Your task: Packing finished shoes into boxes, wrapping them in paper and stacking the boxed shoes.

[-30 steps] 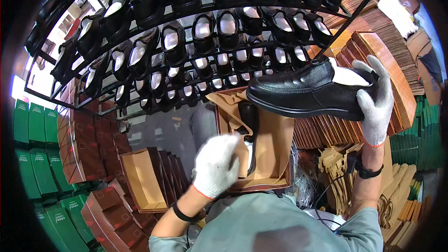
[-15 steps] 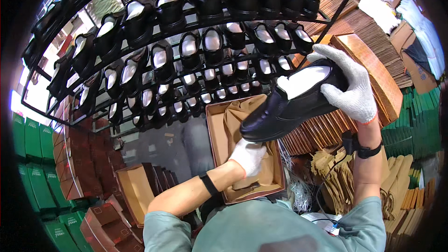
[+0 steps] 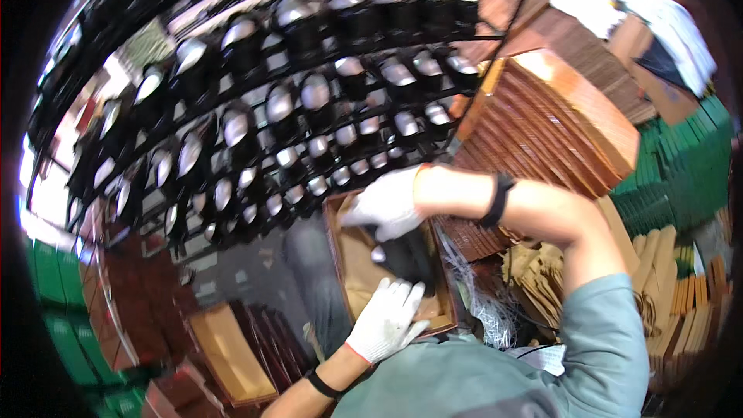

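Your right hand [image 3: 387, 201], in a white knit glove, reaches down into one open brown shoe box [image 3: 387, 271] and presses a single black shoe [image 3: 406, 251] into it; the fingers are curled over the shoe's upper end, gripping it. The shoe lies inside the box on crumpled brown paper, toward the box's right wall. Your left hand [image 3: 385, 321], also gloved in white, rests at the near end of the same box, its fingers spread flat and touching the paper and the shoe's lower end. Each wrist carries one black band.

Behind the box stands one black wire rack [image 3: 294, 108] with several curved tiers, filled with dozens of black shoes with pale insoles; motion blur makes an exact count impossible. To the right of the box, a large stack of flattened brown cardboard [image 3: 565, 131] leans, with a heap of tan paper bags [image 3: 542, 279] below it. Further right are rows of green boxes [image 3: 681, 178]. At lower left, one more open, empty shoe box [image 3: 228, 352] sits among reddish-brown boxes, with more green boxes beside them.
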Demonstrator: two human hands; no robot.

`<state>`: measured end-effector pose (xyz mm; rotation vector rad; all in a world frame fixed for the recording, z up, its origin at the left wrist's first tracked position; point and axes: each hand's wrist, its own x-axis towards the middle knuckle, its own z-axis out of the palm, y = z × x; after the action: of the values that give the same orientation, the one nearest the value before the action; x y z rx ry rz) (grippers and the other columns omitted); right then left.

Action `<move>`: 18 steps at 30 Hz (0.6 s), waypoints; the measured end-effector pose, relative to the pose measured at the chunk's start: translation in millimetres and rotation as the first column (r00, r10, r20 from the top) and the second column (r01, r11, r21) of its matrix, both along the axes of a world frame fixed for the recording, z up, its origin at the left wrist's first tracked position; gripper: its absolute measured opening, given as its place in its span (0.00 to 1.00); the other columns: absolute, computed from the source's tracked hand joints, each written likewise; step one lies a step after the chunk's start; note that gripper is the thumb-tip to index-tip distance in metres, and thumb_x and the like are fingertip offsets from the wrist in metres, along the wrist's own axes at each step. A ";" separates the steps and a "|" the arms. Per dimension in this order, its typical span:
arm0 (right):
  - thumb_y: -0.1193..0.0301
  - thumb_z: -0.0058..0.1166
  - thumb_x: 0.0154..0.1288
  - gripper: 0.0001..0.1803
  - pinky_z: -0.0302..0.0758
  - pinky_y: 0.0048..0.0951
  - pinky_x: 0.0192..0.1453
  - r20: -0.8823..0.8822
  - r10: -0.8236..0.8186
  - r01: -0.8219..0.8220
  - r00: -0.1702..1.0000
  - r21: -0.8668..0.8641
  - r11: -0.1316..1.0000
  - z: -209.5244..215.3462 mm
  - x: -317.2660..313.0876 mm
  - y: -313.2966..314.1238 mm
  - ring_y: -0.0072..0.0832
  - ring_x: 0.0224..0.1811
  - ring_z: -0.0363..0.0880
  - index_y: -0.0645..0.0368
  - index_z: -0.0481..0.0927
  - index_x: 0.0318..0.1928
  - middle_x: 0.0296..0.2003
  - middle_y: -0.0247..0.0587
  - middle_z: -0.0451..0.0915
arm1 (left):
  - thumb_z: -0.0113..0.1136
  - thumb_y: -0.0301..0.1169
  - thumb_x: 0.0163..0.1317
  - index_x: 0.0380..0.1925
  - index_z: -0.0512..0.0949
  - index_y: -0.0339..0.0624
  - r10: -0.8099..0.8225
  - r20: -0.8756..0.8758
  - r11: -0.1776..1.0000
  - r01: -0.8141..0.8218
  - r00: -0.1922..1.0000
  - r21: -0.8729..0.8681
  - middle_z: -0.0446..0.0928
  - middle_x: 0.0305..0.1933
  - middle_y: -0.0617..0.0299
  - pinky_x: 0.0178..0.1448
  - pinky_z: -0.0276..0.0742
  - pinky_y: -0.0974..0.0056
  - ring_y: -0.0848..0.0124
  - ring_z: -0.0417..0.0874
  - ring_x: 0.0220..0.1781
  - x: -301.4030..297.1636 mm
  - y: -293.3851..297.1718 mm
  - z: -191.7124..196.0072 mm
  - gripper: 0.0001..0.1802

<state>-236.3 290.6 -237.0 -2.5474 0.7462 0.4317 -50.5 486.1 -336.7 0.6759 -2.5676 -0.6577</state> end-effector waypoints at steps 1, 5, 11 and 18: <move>0.56 0.66 0.71 0.35 0.84 0.53 0.67 -0.061 -0.007 -0.003 0.998 -0.174 0.985 -4.6 9.7 9.7 0.55 0.63 0.88 0.55 0.80 0.75 0.60 0.57 0.88 | 0.75 0.43 0.67 0.63 0.79 0.28 -0.005 0.031 1.000 0.004 1.000 0.029 0.80 0.58 0.40 0.77 0.72 0.39 0.44 0.81 0.62 8.4 -0.3 -10.3 0.33; 0.65 0.68 0.66 0.32 0.82 0.55 0.71 0.420 -0.291 0.444 0.860 -0.332 0.833 35.2 -56.1 35.4 0.57 0.64 0.86 0.62 0.83 0.69 0.59 0.58 0.86 | 0.72 0.41 0.69 0.53 0.83 0.36 -0.120 0.127 0.993 0.121 0.985 0.000 0.83 0.50 0.50 0.76 0.72 0.40 0.51 0.84 0.57 -0.5 -22.6 -1.8 0.22; 0.65 0.69 0.69 0.30 0.74 0.44 0.82 0.660 -0.580 0.821 0.477 -0.570 0.026 152.1 -213.7 105.1 0.47 0.73 0.82 0.61 0.85 0.70 0.68 0.55 0.85 | 0.72 0.26 0.63 0.39 0.86 0.45 0.032 -0.306 0.992 -0.068 0.951 -0.107 0.87 0.39 0.56 0.43 0.85 0.53 0.55 0.90 0.37 8.3 -72.5 32.6 0.05; 0.44 0.62 0.81 0.34 0.81 0.42 0.55 0.337 -0.913 0.927 -0.231 -0.208 -0.311 186.3 -500.1 141.8 0.36 0.48 0.83 0.62 0.86 0.68 0.48 0.48 0.88 | 0.67 0.37 0.77 0.81 0.68 0.33 0.039 -0.152 0.999 -0.038 0.988 0.012 0.72 0.81 0.34 0.88 0.67 0.43 0.39 0.73 0.83 -28.5 -158.4 -60.6 0.38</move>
<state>-736.4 432.4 -50.7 -1.1326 2.7329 -0.4659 -79.0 327.8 -397.3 0.6509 -2.4074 -0.6821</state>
